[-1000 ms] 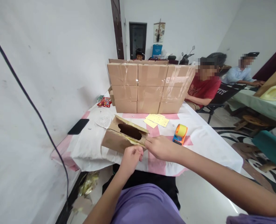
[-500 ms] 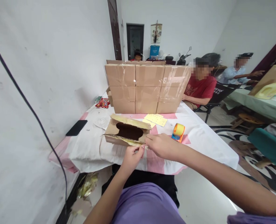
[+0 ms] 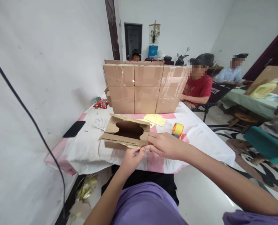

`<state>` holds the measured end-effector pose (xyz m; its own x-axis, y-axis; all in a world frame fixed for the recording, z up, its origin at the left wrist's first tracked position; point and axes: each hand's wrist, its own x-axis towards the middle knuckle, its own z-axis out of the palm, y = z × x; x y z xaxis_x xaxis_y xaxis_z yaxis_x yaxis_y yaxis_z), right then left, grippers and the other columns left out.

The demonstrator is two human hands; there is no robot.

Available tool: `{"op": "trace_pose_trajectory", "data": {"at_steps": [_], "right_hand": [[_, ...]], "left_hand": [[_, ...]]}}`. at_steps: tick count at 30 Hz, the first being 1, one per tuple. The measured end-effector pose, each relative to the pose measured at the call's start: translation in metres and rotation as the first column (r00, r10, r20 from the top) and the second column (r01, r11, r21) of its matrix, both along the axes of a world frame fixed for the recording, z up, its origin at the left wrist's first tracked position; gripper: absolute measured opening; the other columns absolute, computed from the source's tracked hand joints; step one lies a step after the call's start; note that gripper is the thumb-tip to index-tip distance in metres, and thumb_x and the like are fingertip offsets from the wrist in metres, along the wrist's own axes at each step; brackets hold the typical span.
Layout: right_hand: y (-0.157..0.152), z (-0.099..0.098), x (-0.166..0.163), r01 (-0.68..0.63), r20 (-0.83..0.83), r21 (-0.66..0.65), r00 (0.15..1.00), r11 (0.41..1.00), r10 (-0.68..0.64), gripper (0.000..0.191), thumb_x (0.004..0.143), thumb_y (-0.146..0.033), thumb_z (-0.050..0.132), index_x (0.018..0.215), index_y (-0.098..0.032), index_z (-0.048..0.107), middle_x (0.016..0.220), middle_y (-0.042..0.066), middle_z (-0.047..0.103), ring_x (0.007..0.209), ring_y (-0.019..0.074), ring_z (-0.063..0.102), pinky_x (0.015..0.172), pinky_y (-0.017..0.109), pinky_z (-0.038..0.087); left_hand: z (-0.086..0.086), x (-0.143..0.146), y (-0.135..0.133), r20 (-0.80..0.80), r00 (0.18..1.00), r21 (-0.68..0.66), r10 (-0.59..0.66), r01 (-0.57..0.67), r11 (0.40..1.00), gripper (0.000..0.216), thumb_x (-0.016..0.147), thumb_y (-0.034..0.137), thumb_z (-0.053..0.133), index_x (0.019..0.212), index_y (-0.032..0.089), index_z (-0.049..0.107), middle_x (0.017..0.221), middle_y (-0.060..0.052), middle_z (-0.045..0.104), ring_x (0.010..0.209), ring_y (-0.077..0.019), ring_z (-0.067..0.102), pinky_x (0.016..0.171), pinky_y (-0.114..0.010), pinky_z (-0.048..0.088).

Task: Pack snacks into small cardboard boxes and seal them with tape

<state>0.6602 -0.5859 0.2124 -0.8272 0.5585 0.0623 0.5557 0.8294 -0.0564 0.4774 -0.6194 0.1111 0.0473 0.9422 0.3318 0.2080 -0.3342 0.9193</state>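
An open cardboard box (image 3: 122,138) lies on the cloth-covered table in front of me, its opening upward and its inside dark. Yellowish, ragged material clings to the outer side of its long flaps. My left hand (image 3: 131,161) has thumb and finger pinched at the lower edge of the near flap, on the yellowish layer. Against the right end of that same flap, my right hand (image 3: 166,145) has its fingers bent and closed on the edge. Both hands' fingertips nearly meet; the exact bit between them is too small to make out.
Taped-together brown boxes (image 3: 146,93) form a wall behind. A yellow tape roll (image 3: 177,128) in an orange-blue holder stands right, near yellow sheets (image 3: 156,119). Left are a white mesh piece (image 3: 100,123), a black phone (image 3: 74,128) and snack packets (image 3: 101,103). Other people sit beyond.
The near flap has tilted, showing more of its brown inner face. My right hand has shifted slightly along the corner; the left keeps its pinch. The whole view has moved a little.
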Motion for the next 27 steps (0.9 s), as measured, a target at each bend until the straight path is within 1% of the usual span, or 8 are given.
{"op": "trace_pose_trajectory", "data": {"at_steps": [3,7,11,13,16,20,23,27], "right_hand": [[-0.001,0.000,0.000,0.010,0.011,0.008,1.000,1.000,-0.011,0.037,0.106,-0.047,0.041,0.103,-0.016,0.061,0.099,0.008,0.067,0.077,0.0182,0.061,0.059,0.029,0.032],[-0.003,-0.004,-0.002,-0.032,0.068,0.008,0.997,0.999,0.031,0.029,0.108,-0.034,0.038,0.108,-0.015,0.061,0.104,0.008,0.070,0.080,0.0182,0.065,0.059,0.028,0.034],[-0.003,-0.009,-0.004,-0.035,0.138,0.028,0.990,0.999,0.031,0.021,0.105,-0.027,0.045,0.114,-0.014,0.060,0.101,0.010,0.073,0.084,0.0211,0.068,0.059,0.029,0.039],[-0.004,-0.010,-0.004,-0.005,0.186,0.023,0.983,1.000,0.001,0.022,0.105,-0.026,0.046,0.115,-0.014,0.060,0.099,0.010,0.075,0.084,0.0225,0.070,0.059,0.030,0.040],[-0.003,-0.011,-0.003,0.012,0.231,-0.016,0.973,1.000,-0.008,0.023,0.105,-0.029,0.045,0.111,-0.015,0.063,0.100,0.010,0.077,0.084,0.0226,0.071,0.058,0.030,0.040],[-0.003,-0.010,0.001,0.005,0.228,-0.040,0.974,0.999,0.004,0.027,0.107,-0.031,0.042,0.107,-0.015,0.064,0.102,0.009,0.077,0.082,0.0209,0.071,0.057,0.030,0.037],[-0.004,-0.010,0.004,-0.003,0.209,-0.010,0.978,1.000,0.005,0.027,0.107,-0.031,0.042,0.108,-0.014,0.064,0.102,0.009,0.076,0.083,0.0204,0.071,0.056,0.029,0.035],[-0.006,-0.017,0.007,0.013,0.191,0.075,0.981,0.997,-0.027,0.023,0.105,-0.031,0.046,0.107,-0.014,0.062,0.103,0.008,0.075,0.082,0.0200,0.070,0.054,0.029,0.035]], "left_hand": [[0.000,-0.002,-0.004,-0.008,0.997,-0.046,-0.083,0.082,0.996,0.043,0.092,0.041,0.048,0.054,0.021,0.049,0.052,0.002,0.049,0.054,-0.0134,0.048,0.059,-0.026,0.041],[-0.011,-0.006,-0.004,-0.029,0.992,-0.092,-0.120,0.117,0.989,0.052,0.094,0.052,0.046,0.052,0.022,0.045,0.050,0.003,0.043,0.052,-0.0136,0.045,0.059,-0.027,0.039],[-0.031,-0.005,0.000,-0.071,0.994,-0.058,-0.084,0.080,0.995,0.054,0.092,0.058,0.051,0.052,0.022,0.048,0.051,0.003,0.043,0.054,-0.0145,0.043,0.066,-0.028,0.043],[-0.039,-0.003,0.001,-0.062,0.997,-0.053,-0.043,0.039,0.998,0.056,0.090,0.061,0.053,0.050,0.022,0.048,0.051,0.002,0.044,0.054,-0.0152,0.044,0.063,-0.028,0.041],[-0.045,0.000,-0.002,-0.058,0.998,-0.063,0.003,-0.007,0.998,0.057,0.085,0.064,0.057,0.047,0.022,0.050,0.050,0.002,0.048,0.055,-0.0167,0.047,0.062,-0.028,0.041],[-0.051,0.000,-0.002,-0.055,0.998,-0.044,0.014,-0.016,0.999,0.057,0.080,0.066,0.062,0.044,0.023,0.053,0.050,0.001,0.051,0.056,-0.0186,0.049,0.069,-0.031,0.047],[-0.056,-0.002,0.000,-0.058,0.998,-0.057,-0.031,0.028,0.998,0.059,0.081,0.069,0.060,0.045,0.023,0.053,0.050,0.000,0.052,0.055,-0.0185,0.049,0.064,-0.030,0.046],[-0.057,0.000,0.002,-0.003,0.989,-0.180,-0.147,0.144,0.973,0.059,0.084,0.070,0.057,0.051,0.021,0.055,0.050,0.000,0.051,0.053,-0.0179,0.051,0.057,-0.028,0.043]]}}
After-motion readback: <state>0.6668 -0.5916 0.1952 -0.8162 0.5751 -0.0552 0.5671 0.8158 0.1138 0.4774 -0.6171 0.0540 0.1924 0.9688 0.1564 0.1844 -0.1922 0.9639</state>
